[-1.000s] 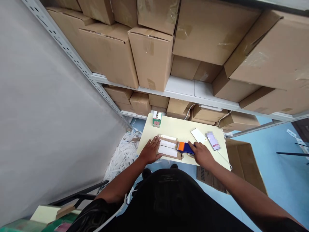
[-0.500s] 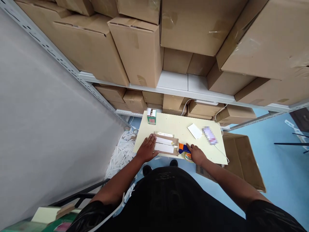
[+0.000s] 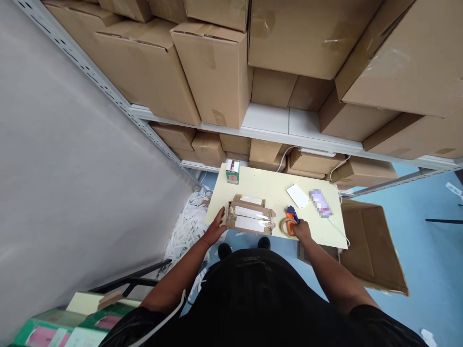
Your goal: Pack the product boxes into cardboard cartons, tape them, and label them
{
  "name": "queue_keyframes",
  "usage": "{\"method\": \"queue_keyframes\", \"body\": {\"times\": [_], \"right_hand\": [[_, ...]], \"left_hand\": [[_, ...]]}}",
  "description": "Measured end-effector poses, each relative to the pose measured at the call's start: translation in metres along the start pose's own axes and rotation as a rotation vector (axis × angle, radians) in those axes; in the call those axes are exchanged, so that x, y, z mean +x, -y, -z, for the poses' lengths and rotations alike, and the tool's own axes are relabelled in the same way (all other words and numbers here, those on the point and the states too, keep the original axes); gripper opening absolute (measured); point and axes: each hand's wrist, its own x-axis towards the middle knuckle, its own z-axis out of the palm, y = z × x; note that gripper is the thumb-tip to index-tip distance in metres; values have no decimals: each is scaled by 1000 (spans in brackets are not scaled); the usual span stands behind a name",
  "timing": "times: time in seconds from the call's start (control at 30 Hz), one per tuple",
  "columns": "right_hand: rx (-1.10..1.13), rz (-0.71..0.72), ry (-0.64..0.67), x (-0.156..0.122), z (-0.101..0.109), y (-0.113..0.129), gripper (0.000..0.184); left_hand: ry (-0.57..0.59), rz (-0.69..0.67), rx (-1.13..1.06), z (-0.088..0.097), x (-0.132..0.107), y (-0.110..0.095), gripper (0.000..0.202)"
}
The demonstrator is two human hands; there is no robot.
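A cardboard box [image 3: 250, 219] with white inner flaps or labels and shiny clear tape lies near the front edge of the cream table [image 3: 267, 180]. My left hand [image 3: 217, 227] is at the box's left end, fingers stretched out and apart. Away from the box on the right, my right hand [image 3: 302, 230] is closed round the handle of a blue and orange tape dispenser [image 3: 291, 220] with a roll of yellowish tape. The dispenser is upright on or just over the tabletop; which one I cannot tell.
A green and white small box [image 3: 232, 172] stands at the table's back left. A white card [image 3: 297, 196] and a blurred purple item [image 3: 320, 203] lie right. Shelves hold cardboard boxes [image 3: 213, 72]. Paper strips [image 3: 184, 224] cover the floor left; an open carton [image 3: 372, 241] stands right.
My right hand has drawn the tape dispenser right, away from the box, and turned it upright. My left hand has slid off the box's top to its left end.
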Motion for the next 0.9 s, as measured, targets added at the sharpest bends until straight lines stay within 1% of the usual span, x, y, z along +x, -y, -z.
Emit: {"method": "queue_keyframes", "body": {"times": [0.07, 0.1, 0.13, 0.17, 0.2, 0.23, 0.27, 0.3, 0.33, 0.37, 0.43, 0.53, 0.6, 0.67, 0.77, 0.83, 0.9], "right_hand": [[-32, -37, -46, -1, -1, 5, 51], [-36, -13, -91, -6, -3, 7, 58], [-24, 60, -133, -13, -7, 8, 62], [1, 184, -151, -23, -12, 9, 66], [38, 347, -136, -34, -19, 9, 69], [83, 520, -91, -45, -27, 11, 72], [124, 663, -14, -56, -35, 13, 76], [158, 740, 56, -66, -42, 17, 80], [190, 757, 91, -75, -47, 23, 80], [221, 743, 95, -82, -50, 29, 79], [275, 685, 17, -90, -47, 46, 72], [311, 653, -138, -92, -24, 73, 66], [314, 615, -166, -87, -6, 89, 63], [317, 521, -121, -78, 5, 104, 60], [319, 284, -22, -57, 6, 120, 61], [383, 152, 23, -44, 0, 124, 66], [528, 90, 66, -36, -5, 122, 70]], "left_hand": [[83, 41, -185, -2, 1, 8, 93], [97, 43, -262, -4, 3, 9, 91], [93, 47, -326, -6, 5, 10, 88], [77, 60, -377, -8, 7, 9, 85], [48, 85, -416, -10, 9, 8, 82], [18, 118, -447, -12, 9, 6, 79], [-6, 152, -470, -13, 9, 4, 77], [-22, 185, -483, -15, 8, 1, 77], [-25, 212, -483, -15, 5, -3, 77], [-19, 221, -465, -15, 2, -7, 77], [13, 164, -374, -13, -6, -18, 78], [25, 10, -151, -8, -12, -38, 76], [-17, -18, 10, -7, -7, -50, 74], [-81, 42, 151, -9, 6, -59, 70], [-149, 156, 267, -13, 32, -63, 60], [-153, 150, 250, -15, 47, -60, 52], [-144, 108, 137, -15, 57, -54, 51]]}}
